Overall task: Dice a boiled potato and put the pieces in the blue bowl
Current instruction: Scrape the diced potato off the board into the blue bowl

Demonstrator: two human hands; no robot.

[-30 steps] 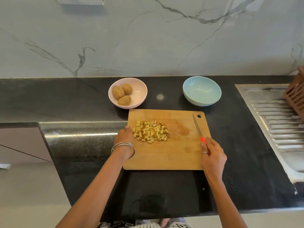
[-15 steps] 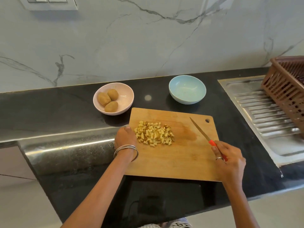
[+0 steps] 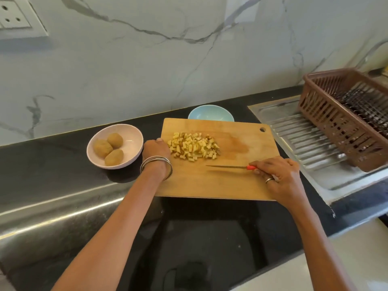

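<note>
Fingers (image 3: pixel 261 168) of the right hand (image 3: pixel 280 177) are seen curled round the red handle of a knife (image 3: pixel 227 166), whose thin blade is held low and roughly level over the wooden cutting board (image 3: pixel 210 185), pointing left, just in front of the heap of diced potato (image 3: pixel 194 148). At the board's left edge the left hand (image 3: pixel 156 149) is wrapped over the rim, its knuckles bent and its fingertips hidden beneath, so the board appears to be gripped and tipped up from that side; whether it is fully off the black counter (image 3: pixel 52 164) cannot be told. Dicing is judged complete, with the pieces gathered on the left half of the board and the blue bowl (image 3: pixel 210 114) standing empty-looking behind the far edge, partly hidden by it. Several risks are judged from here: cubes could be spilled onto the counter if the board is tilted too steeply or held off-line from the bowl, whose mouth is narrower than the heap is wide; soft boiled pieces could be mashed if the blade is dragged hard through them; and the left hand's knuckles, lying just beside the heap, could be nicked should the blade be swept leftward. Three whole potatoes (image 3: pixel 111 149) are left in the pink bowl (image 3: pixel 134 131) nearby, and a brown dish rack (image 3: pixel 336 122) is seen on the steel drainboard at right.
</note>
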